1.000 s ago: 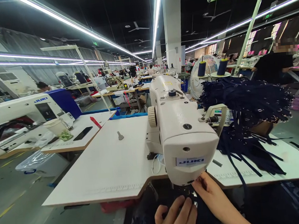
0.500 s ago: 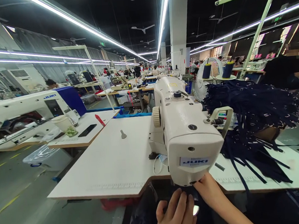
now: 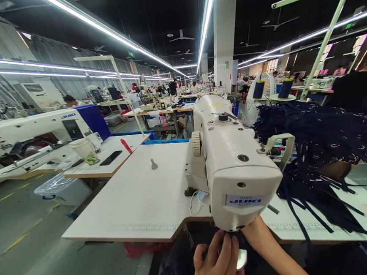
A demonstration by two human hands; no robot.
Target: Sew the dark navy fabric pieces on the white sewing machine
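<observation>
A white Juki sewing machine stands on the white table in front of me. My left hand lies at the bottom centre, its fingers curled together over dark navy fabric just below the machine head. My right hand reaches under the machine head, and its fingertips are hidden behind the head. A small shiny metal part shows between the two hands.
A heap of navy straps with metal rings covers the table's right side, with two navy thread cones behind it. To the left stand another Juki machine, a cup and a phone. Other people work farther back.
The view has drifted left and down, so the machine sits further right. My left hand slid up toward the machine head, and my right hand went further under it.
</observation>
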